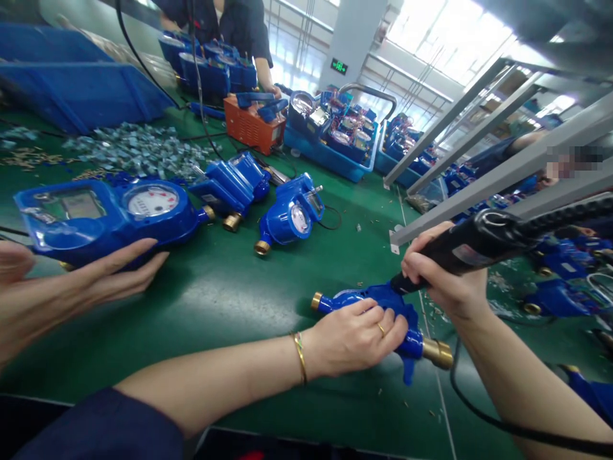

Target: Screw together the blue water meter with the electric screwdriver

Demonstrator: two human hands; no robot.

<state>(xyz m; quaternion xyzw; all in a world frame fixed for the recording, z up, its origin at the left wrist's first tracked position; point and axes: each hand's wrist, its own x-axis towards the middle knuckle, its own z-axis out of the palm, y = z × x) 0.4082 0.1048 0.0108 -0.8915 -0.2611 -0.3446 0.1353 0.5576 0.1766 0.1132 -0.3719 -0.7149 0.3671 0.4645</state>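
A blue water meter (407,342) with brass ends lies on the green table in front of me. My left hand (357,335) wears a ring and grips the top of its body, hiding part of it. My right hand (445,275) is wrapped around a black electric screwdriver (472,246), whose tip points down to the meter's far side; where exactly the bit sits is hidden. Loose screws lie around the meter. At the left, a co-worker's hand (90,281) touches another blue water meter (110,217) that has a dial and a display.
More water meters (290,217) stand mid-table. Behind are small clear pieces (143,150), a blue bin (86,96), an orange box (253,124) and a tray (354,167) of meters. Grey metal bars (460,188) slant at the right. The screwdriver's cable (502,421) loops past my right arm.
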